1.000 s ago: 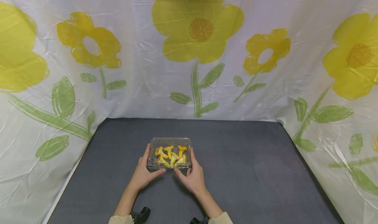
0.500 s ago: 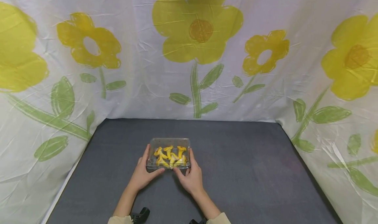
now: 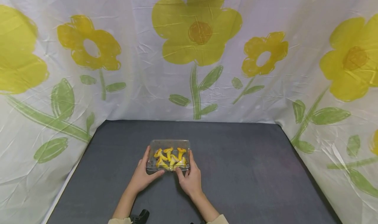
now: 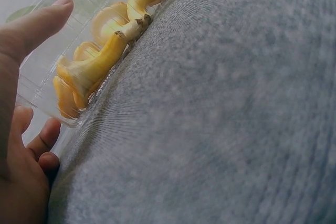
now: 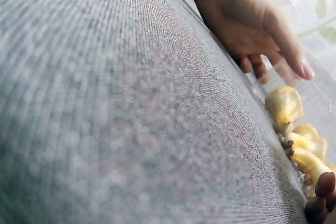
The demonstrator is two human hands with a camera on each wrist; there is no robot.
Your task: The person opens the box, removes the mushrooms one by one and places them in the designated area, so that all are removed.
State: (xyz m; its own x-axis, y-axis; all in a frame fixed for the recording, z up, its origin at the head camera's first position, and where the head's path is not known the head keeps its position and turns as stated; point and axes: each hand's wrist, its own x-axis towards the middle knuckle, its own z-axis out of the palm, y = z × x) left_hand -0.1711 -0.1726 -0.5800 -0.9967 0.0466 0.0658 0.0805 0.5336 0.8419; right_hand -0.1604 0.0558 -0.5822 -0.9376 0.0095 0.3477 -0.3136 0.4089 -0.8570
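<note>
A clear plastic box (image 3: 171,142) with several yellow mushrooms (image 3: 173,158) inside is in the middle of the head view, low at the grey tabletop. My left hand (image 3: 142,176) holds its left side, fingers along the wall and thumb at the near edge. On the opposite side my right hand (image 3: 190,181) grips the box, its thumb tip on the near edge. In the left wrist view the left thumb (image 4: 50,19) reaches across the clear wall. Only a few right fingertips (image 5: 325,184) show in the right wrist view, with the left hand (image 5: 252,19) beyond.
A dark grey cloth (image 3: 251,171) covers the table around the box. White curtains (image 3: 141,96) printed with yellow flowers enclose the back and both sides. A black device (image 3: 141,216) is at the left wrist.
The right thumb has moved slightly up onto the box's near edge. The whole head view has shifted a little downward. Both hands stay on the box.
</note>
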